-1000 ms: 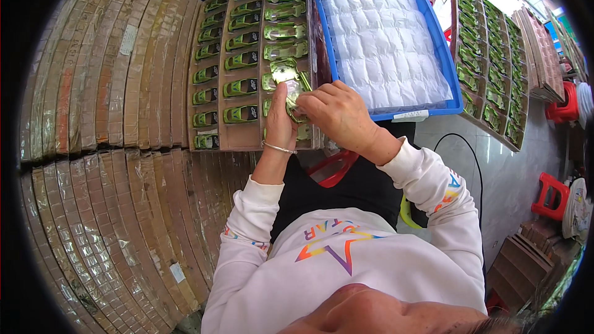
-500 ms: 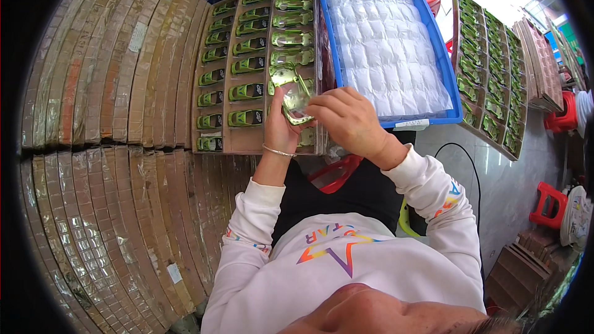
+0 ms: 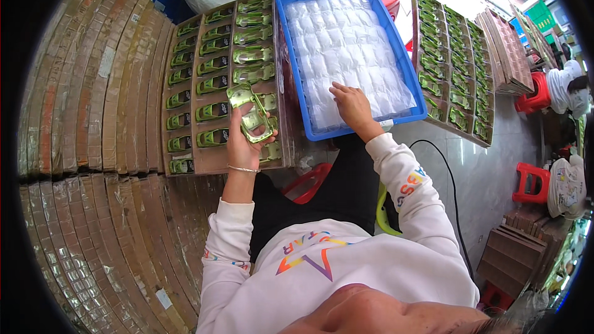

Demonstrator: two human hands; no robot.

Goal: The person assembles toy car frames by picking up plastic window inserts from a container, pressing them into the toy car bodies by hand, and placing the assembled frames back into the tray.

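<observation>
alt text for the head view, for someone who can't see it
Seen from above, a person's left hand holds a clear green blister pack over a brown cardboard tray of similar packs, while the right hand reaches into a blue crate of clear bagged items.

Two hands are seen: the left hand (image 3: 242, 142) and the right hand (image 3: 352, 106). One clear green plastic blister shell (image 3: 250, 111) is held up at frame centre. One blue rectangular plastic crate (image 3: 289, 55) filled with small clear bags is counted at upper centre. Three columns of green packed items are shown on the brown cardboard display tray (image 3: 213, 159) at centre left. Two red plastic stools (image 3: 529, 179) are visible at right.
</observation>
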